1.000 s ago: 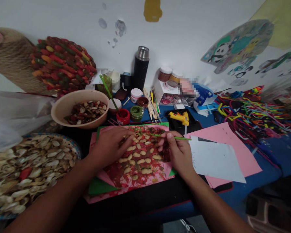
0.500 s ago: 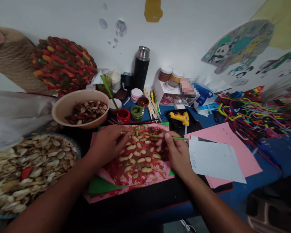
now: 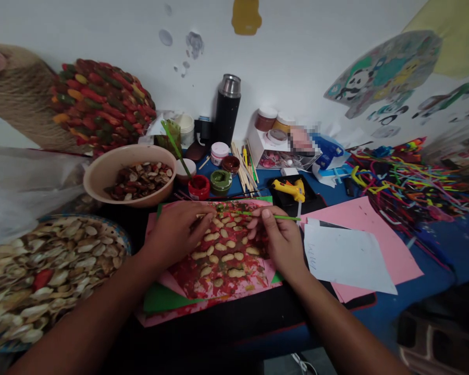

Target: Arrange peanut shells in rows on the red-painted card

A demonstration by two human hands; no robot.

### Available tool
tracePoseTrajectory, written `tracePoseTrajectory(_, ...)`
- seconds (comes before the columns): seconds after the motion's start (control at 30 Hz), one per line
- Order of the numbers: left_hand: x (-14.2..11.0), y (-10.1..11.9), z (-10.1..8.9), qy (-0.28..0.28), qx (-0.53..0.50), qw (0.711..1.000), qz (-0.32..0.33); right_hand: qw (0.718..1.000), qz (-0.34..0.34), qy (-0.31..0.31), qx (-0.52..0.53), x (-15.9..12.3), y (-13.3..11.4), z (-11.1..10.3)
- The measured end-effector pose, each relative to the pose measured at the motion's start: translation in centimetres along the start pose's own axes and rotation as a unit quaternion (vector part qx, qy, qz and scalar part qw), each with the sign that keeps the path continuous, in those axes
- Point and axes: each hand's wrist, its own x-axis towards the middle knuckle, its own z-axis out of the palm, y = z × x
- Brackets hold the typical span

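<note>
My right hand is closed around a thin green paintbrush, its tip pointing left over the paint-stained sheet. Across from it, the fingers of my left hand pinch a thin pale stick. A small green-smeared lump, perhaps a peanut, shows just beyond my left fingertips, near the brush tip. Rows of peanut shells lie on the sheet between both hands. Behind the sheet stand an open jar of green paint and a red one with a green-handled brush in it.
A basket of shells lies to the left, below a bowl of darker shells. A black flask stands at the wall. To the right are a yellow glue gun, white paper on pink sheets, and colourful pipe cleaners.
The brush in my right hand has shifted slightly left and up, and its handle end sits a little higher. My left hand has stayed almost still.
</note>
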Motion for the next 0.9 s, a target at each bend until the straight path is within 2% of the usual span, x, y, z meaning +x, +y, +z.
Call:
tracePoseTrajectory(0.1, -0.13, -0.16, 0.22, 0.001, 0.009, 1.0, 0.009, 1.0, 0.004, -0.02, -0.003, -0.19, 0.13, 0.05)
tracePoseTrajectory(0.23, -0.32, -0.4, 0.55, 0.007, 0.012, 1.0, 0.009, 1.0, 0.008, -0.008, -0.005, -0.38, -0.17, -0.38)
tracePoseTrajectory(0.47, -0.26, 0.08, -0.09, 0.03, -0.017, 0.999, 0.022, 1.0, 0.004, -0.005, 0.001, -0.14, -0.15, -0.03)
tracePoseTrajectory(0.67, -0.38, 0.09, 0.3, 0.001, -0.03, 1.0, 0.008, 1.0, 0.004, 0.001, -0.007, 0.1, -0.2, 0.11)
tracePoseTrajectory(0.9, -0.44, 0.36, 0.14, -0.004, -0.047, 0.999, 0.012, 0.999, 0.008, 0.028, 0.013, 0.05, -0.12, -0.04)
